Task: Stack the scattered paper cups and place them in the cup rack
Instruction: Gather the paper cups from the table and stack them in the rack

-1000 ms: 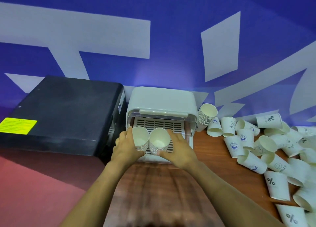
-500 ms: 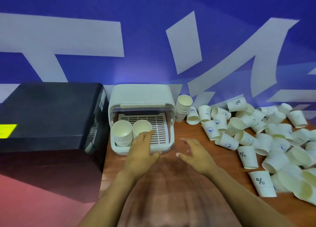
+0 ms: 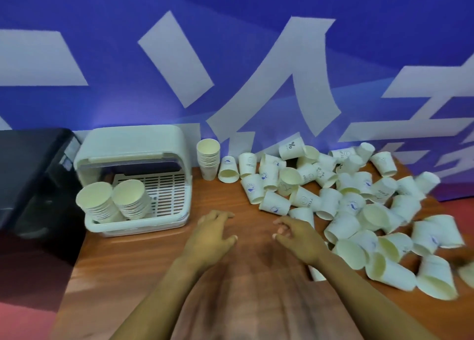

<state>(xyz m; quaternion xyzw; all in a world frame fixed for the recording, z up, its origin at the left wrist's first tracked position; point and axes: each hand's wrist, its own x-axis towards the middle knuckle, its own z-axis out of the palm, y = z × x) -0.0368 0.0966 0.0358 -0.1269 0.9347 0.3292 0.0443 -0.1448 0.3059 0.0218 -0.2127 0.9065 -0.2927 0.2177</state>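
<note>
**A:** ok so what's actually in the cup rack (image 3: 133, 144) right now?

**B:** two stacks of paper cups, lying tilted with mouths facing the camera. The left stack (image 3: 98, 203) and the right stack (image 3: 132, 197) sit side by side, touching, in the left part of the slatted tray. Right part of the tray is bare. White lid is flipped up over the back.

**A:** and the rest of the cups?

**B:** one upright stack (image 3: 208, 160) stands on the table just right of the rack, against the wall. Then a big heap of loose cups (image 3: 346, 201) tipped every which way across the right side.

**A:** hands?

**B:** both empty. Left hand (image 3: 210, 234) is relaxed, fingers loose, over the wooden table (image 3: 123, 262) near the rack's front right corner. Right hand (image 3: 297, 237) is spread, at the edge of the heap, holding nothing.

**A:** surroundings?

**B:** black box (image 3: 28, 175) left of the rack, blue wall (image 3: 230, 44) with big white shapes behind.
</note>
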